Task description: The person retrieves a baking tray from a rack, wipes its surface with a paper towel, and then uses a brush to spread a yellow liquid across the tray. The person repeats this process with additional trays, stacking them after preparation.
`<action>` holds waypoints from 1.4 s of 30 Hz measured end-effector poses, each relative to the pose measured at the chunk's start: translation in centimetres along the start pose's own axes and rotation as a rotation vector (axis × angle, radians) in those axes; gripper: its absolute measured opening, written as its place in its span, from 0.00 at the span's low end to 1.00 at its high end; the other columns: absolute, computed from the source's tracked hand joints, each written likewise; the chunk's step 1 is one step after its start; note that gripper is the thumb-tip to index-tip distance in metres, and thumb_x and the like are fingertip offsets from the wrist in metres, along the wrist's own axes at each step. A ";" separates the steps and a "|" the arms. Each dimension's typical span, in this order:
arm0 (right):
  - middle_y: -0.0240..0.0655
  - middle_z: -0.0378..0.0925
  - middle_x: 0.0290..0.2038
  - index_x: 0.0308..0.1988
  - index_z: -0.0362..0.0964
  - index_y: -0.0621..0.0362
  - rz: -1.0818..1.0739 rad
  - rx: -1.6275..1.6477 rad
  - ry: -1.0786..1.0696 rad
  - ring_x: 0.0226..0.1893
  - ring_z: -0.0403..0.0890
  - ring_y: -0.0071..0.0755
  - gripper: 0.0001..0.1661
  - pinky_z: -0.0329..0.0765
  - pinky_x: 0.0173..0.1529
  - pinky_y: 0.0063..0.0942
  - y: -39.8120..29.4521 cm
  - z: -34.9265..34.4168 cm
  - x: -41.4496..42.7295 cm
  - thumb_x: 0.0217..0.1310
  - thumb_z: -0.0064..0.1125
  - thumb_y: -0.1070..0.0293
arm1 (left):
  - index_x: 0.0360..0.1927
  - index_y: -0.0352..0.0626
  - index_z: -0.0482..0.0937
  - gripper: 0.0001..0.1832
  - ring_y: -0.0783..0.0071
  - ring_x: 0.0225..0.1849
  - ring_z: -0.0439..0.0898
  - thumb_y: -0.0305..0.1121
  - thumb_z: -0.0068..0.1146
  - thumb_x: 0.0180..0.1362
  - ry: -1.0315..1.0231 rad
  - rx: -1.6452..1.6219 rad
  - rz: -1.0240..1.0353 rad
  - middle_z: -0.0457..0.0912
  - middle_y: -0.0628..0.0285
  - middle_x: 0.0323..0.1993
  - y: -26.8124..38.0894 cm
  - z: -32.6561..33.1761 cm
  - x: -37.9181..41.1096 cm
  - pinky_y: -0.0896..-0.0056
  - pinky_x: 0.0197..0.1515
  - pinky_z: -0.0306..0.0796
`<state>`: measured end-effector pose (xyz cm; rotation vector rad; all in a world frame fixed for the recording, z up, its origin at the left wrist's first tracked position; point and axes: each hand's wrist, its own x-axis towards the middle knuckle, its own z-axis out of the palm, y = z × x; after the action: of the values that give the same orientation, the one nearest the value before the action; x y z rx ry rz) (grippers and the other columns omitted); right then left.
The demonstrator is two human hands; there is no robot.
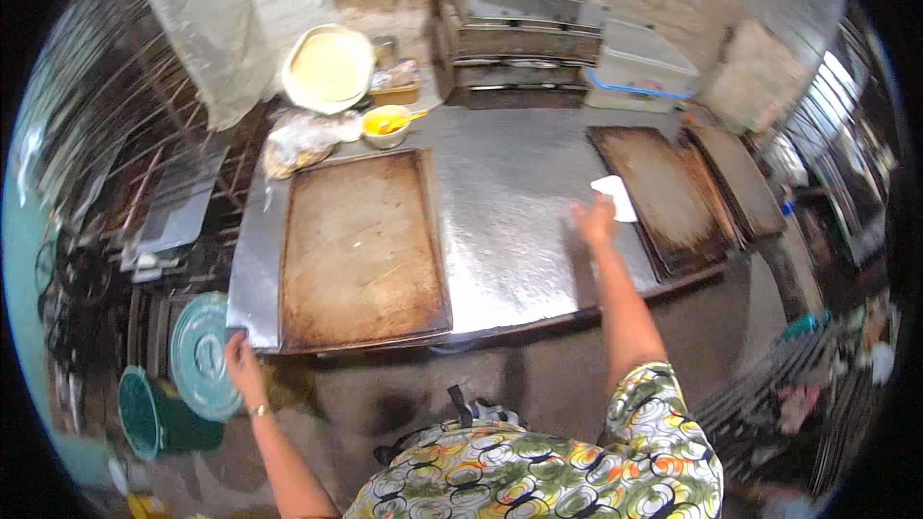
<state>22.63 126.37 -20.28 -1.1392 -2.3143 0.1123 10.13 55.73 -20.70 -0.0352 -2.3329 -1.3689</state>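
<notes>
My right hand (597,222) reaches over the metal tabletop (505,194), gripping a white flat piece (616,199); whether it is cloth or plastic cannot be told. Beside that piece lies a browned baking tray (663,194). My left hand (241,367) is at the front left corner of the table, with a small dark flat thing (236,334) at its fingertips. It is unclear whether that thing is held or part of the table. A large, scorched baking tray (360,252) lies between my hands on the left half of the table, bearing only a small white speck.
At the back left stand a pale round basin (330,71), a bowl with orange contents (386,126) and a plastic bag (303,140). A metal rack (523,36) and a lidded plastic box (638,72) line the wall. A green bucket (169,418) stands below left.
</notes>
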 end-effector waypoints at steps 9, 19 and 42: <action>0.56 0.59 0.58 0.66 0.42 0.49 0.021 -0.325 -0.419 0.60 0.58 0.59 0.41 0.64 0.55 0.57 2.9 1.9 4.8 0.59 0.49 0.50 | 0.54 0.40 0.71 0.21 0.67 0.42 0.76 0.32 0.53 0.56 -0.289 0.267 -0.102 0.77 0.53 0.42 -0.4 6.5 1.7 0.70 0.46 0.69; 0.53 0.75 0.38 0.64 0.39 0.67 -0.389 -0.541 -0.687 0.36 0.79 0.51 0.49 0.76 0.42 0.39 4.1 -3.0 2.1 0.48 0.56 0.67 | 0.63 0.49 0.64 0.28 0.79 0.33 0.70 0.30 0.55 0.56 -0.640 -0.139 -0.480 0.73 0.69 0.29 4.1 5.7 2.8 0.77 0.40 0.66; 0.50 0.75 0.30 0.38 0.68 0.62 -0.048 -0.044 -0.137 0.31 0.76 0.56 0.08 0.71 0.34 0.47 -11.7 -15.2 -19.4 0.56 0.49 0.74 | 0.67 0.53 0.54 0.35 0.85 0.21 0.64 0.29 0.55 0.57 -1.018 -0.303 -0.311 0.67 0.72 0.20 4.8 6.4 0.0 0.80 0.25 0.65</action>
<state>31.56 101.84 -12.40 -1.1285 -2.4739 0.1259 9.03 63.56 -19.37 -0.6142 -2.9502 -2.2253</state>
